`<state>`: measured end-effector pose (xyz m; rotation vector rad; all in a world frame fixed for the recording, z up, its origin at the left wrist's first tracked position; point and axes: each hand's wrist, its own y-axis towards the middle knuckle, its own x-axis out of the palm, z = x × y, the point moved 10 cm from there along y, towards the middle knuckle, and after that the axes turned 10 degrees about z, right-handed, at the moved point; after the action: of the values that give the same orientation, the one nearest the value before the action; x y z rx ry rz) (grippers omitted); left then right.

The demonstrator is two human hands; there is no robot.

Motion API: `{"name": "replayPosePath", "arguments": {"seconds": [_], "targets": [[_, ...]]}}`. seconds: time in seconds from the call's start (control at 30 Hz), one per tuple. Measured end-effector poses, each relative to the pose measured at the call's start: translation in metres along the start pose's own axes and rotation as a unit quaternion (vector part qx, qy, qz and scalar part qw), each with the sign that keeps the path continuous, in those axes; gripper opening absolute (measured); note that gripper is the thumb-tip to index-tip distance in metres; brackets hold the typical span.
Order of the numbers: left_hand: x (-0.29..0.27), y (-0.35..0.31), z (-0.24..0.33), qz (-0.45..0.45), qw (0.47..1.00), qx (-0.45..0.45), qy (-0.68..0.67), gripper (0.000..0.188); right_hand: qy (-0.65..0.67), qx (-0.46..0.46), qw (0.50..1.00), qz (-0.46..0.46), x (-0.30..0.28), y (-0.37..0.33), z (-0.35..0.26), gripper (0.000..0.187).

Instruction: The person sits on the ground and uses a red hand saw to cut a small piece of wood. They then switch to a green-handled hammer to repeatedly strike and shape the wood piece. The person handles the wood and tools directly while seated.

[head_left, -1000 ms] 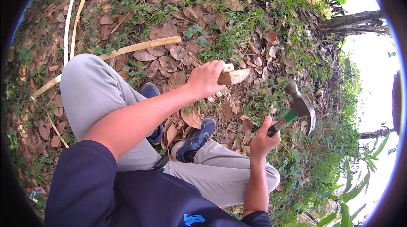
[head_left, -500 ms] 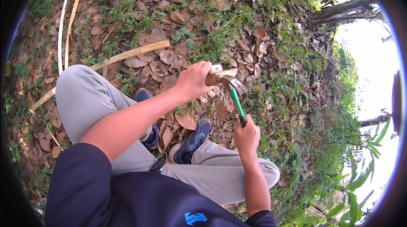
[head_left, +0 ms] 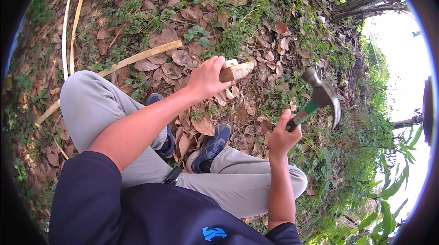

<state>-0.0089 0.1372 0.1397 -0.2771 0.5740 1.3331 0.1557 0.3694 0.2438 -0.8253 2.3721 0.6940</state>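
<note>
STEP: hammering, judged mid-swing | LEFT hand (head_left: 208, 78): closed around short pale wooden stake (head_left: 235, 71) above leaf-strewn ground | RIGHT hand (head_left: 281, 137): fist on green-handled steel claw hammer (head_left: 320, 98), raised beside stake | NEXT: needs square strike clear of fingers

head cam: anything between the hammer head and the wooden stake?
Nothing held there. In the head view, only open air over dry leaves separates the raised hammer from the wooden stake.

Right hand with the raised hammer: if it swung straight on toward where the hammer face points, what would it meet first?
Probably the wooden stake that the left hand grips: the hammer in the right hand is raised to its right. Only leaf-strewn ground lies between, though depth is unclear.
</note>
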Motion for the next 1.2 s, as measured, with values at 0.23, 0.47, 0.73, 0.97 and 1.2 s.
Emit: {"name": "replayPosePath", "arguments": {"seconds": [0.23, 0.47, 0.73, 0.97, 1.2], "targets": [[0.001, 0.002, 0.002, -0.02, 0.999, 0.002, 0.043, 0.049, -0.103, -0.132, 0.986, 0.022, -0.001, -0.003, -0.015, 0.011], [-0.004, 0.009, -0.002, -0.014, 0.999, -0.019, 0.026, 0.045, -0.3, -0.034, 0.945, -0.125, 0.026, -0.006, 0.024, 0.021], [0.003, 0.002, 0.001, -0.032, 0.999, -0.003, 0.019, 0.045, -0.229, -0.05, 0.954, -0.188, 0.047, -0.016, 0.024, 0.029], [0.004, -0.003, 0.003, -0.028, 1.0, 0.005, 0.004, 0.045, -0.026, -0.093, 0.995, 0.028, -0.005, -0.006, -0.003, 0.024], [-0.008, 0.011, -0.014, 0.011, 0.999, -0.034, -0.001, 0.048, -0.131, -0.138, 0.982, 0.015, 0.005, -0.009, -0.003, 0.027]]}}
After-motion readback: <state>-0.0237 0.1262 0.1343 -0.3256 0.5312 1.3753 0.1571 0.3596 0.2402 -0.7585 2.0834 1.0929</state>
